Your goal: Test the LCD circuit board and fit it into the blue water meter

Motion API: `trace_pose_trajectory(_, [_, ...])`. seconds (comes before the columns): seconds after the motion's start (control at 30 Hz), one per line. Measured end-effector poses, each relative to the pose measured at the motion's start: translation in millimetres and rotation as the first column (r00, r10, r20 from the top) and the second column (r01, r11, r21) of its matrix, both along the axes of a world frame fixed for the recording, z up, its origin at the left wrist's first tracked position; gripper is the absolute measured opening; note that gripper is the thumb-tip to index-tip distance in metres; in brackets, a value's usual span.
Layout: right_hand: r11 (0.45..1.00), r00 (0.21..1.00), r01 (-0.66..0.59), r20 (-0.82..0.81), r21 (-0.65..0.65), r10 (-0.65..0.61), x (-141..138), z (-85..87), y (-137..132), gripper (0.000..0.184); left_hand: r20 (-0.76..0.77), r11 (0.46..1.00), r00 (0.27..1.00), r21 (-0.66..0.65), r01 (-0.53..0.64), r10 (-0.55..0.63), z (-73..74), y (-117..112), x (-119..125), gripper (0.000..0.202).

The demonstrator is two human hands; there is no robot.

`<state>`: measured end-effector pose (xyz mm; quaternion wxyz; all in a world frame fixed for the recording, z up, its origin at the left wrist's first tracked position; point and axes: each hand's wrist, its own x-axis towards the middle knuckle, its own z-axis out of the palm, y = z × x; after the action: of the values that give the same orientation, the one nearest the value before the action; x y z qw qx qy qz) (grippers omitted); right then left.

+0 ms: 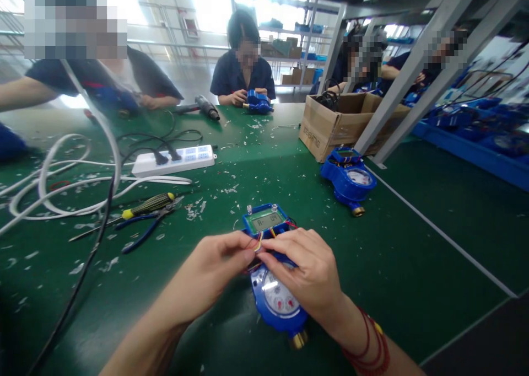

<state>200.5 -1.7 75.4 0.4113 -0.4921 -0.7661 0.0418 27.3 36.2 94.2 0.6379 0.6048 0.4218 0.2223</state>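
A blue water meter (278,299) with a round dial and a small LCD module (266,220) lies on the green table (206,310) right in front of me. Thin coloured wires (259,242) run out from under the LCD module. My left hand (219,268) and my right hand (306,266) meet above the meter, and both pinch these wires between thumb and fingertips. My right wrist wears red string bracelets.
Blue-handled pliers (142,227) and a yellow-black screwdriver (144,206) lie to the left among wire scraps. Behind them are a white power strip (176,160) and white cables (53,183). A second blue meter (349,178), a cardboard box (339,125) and steel frame legs (397,100) stand right. Several seated co-workers face me.
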Motion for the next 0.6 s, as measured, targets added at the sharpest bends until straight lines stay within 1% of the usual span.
trace_pose_trajectory(0.13, [1.000, 0.999, 0.008, 0.049, 0.027, -0.009, -0.8, 1.2, -0.7, 0.006, -0.094, 0.998, 0.995, 0.065, 0.023, -0.017, 4.7, -0.8, 2.5, 0.029])
trace_pose_trajectory(0.27, [0.999, 0.994, 0.008, 0.105, 0.042, -0.013, -2.7, 2.4, -1.9, 0.012, -0.154, 0.994, 0.988, 0.108, 0.032, -0.015, 5.6, -2.9, 3.0, 0.030])
trace_pose_trajectory(0.43, [1.000, 0.988, 0.021, 0.150, 0.013, -0.023, -6.0, 0.2, 1.1, 0.017, -0.164, 0.987, 0.986, 0.152, 0.050, -0.025, 2.1, -2.0, 3.8, 0.028])
trace_pose_trajectory(0.6, [0.991, 0.984, 0.124, 0.124, 0.050, -0.130, -8.5, -2.8, 0.7, 0.015, -0.134, 0.985, 0.990, 0.157, 0.066, -0.045, 3.6, -1.9, 3.7, 0.030])
